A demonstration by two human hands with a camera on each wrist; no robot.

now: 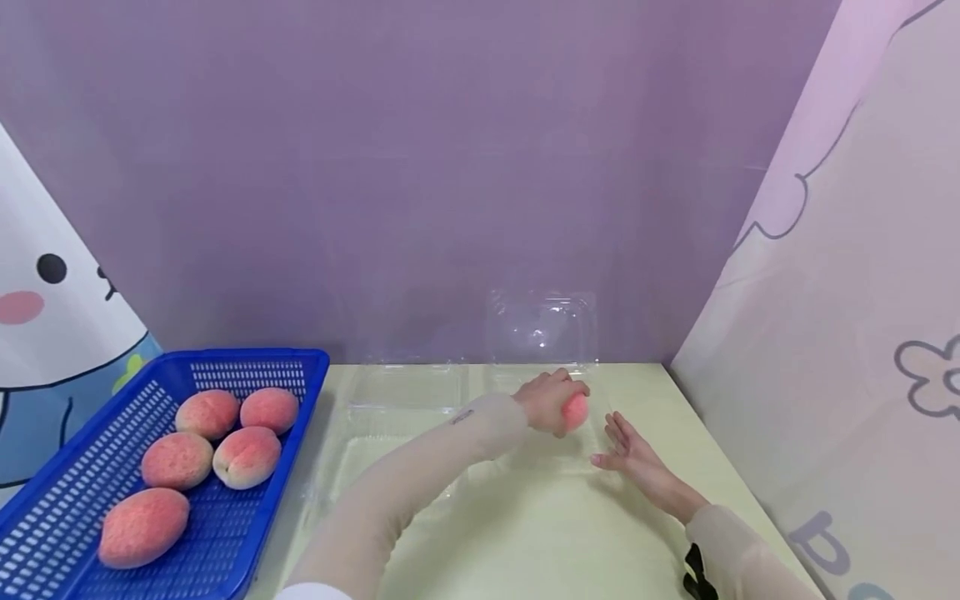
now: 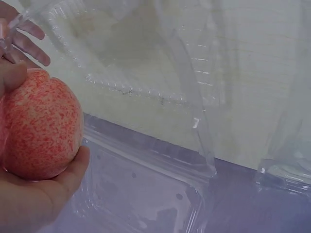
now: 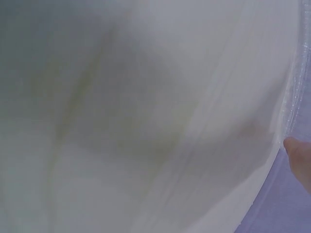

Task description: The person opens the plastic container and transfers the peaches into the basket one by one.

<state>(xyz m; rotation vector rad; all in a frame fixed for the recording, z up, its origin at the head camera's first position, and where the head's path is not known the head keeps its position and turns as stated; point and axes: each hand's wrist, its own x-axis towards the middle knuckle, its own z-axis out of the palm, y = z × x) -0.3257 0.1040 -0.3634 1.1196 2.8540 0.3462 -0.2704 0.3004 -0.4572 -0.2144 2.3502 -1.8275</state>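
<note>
A peach is gripped in my left hand, just over the right-hand clear plastic clamshell box. In the left wrist view, the fingers and thumb curl round the red-speckled peach. The box's hinged lid stands raised at the back, against the purple backdrop. My right hand is by the box's right side, fingers extended and thumb apart, with nothing in its grasp. Only one fingertip of it shows in the right wrist view, close to the clear plastic edge.
On the left stands a blue plastic basket with several peaches in it. A second clear clamshell box sits between the basket and the first box. The pale yellow table ends at the purple backdrop, with a printed panel at right.
</note>
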